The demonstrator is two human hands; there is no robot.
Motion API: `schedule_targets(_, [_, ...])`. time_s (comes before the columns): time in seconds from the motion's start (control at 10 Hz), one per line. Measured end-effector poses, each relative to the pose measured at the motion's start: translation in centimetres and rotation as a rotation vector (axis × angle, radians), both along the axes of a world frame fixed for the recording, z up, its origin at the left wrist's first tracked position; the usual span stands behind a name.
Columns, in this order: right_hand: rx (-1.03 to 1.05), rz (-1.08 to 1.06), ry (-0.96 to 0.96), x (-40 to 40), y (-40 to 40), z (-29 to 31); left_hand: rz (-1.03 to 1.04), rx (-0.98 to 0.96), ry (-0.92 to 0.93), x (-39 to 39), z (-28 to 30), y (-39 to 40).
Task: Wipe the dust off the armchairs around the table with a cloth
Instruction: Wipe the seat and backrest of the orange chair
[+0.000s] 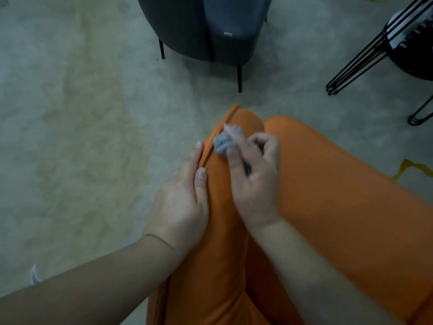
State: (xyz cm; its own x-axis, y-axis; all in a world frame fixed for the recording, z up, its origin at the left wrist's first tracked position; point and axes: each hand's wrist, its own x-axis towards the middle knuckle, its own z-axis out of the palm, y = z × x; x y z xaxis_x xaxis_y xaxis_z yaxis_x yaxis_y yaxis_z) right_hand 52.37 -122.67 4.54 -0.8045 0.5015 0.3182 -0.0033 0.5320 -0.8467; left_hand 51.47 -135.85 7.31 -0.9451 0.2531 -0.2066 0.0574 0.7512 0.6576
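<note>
Head: grey armchair (201, 26), wire table legs (365, 59) beyond orange armchair (339, 195).

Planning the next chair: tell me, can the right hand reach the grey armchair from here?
Probably not. The right hand holds the cloth on the orange armchair; bare floor separates it from the grey armchair.

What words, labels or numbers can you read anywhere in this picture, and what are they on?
None can be read.
Small pale tag on the grey armchair: too small and blurred to read.
Orange armchair, cloth and floor: no text visible.
</note>
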Motion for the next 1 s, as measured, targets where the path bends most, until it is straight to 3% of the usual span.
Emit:
schedule_targets(0.1, [0.001, 0.065, -0.032, 1.3, -0.4, -0.1, -0.02, 0.018, 0.049, 0.2, 0.8, 0.1])
schedule_targets(0.3, [-0.13, -0.106, -0.098, -3.7, 1.4, 0.3, 0.022, 0.025, 0.083, 0.4, 0.6, -0.1])
schedule_targets(0.5, [0.094, 0.151, -0.01, 2.7, -1.7, 0.5, 0.042, 0.028, 0.06, 0.3, 0.5, -0.1])
schedule_targets(0.6, [0.14, 0.184, -0.025, 0.8, -0.6, 0.8, 0.058, 0.029, 0.066, 0.1, 0.4, -0.1])
schedule_targets(0.8, [-0.036, 0.018, -0.121, -5.0, 2.1, 0.7, 0.072, 0.05, 0.057, 0.3, 0.4, -0.1])
schedule_targets(1.0, [0.106, 0.153, 0.012, 2.2, -1.7, 0.2, 0.043, 0.058, 0.081, 0.3, 0.6, -0.1])
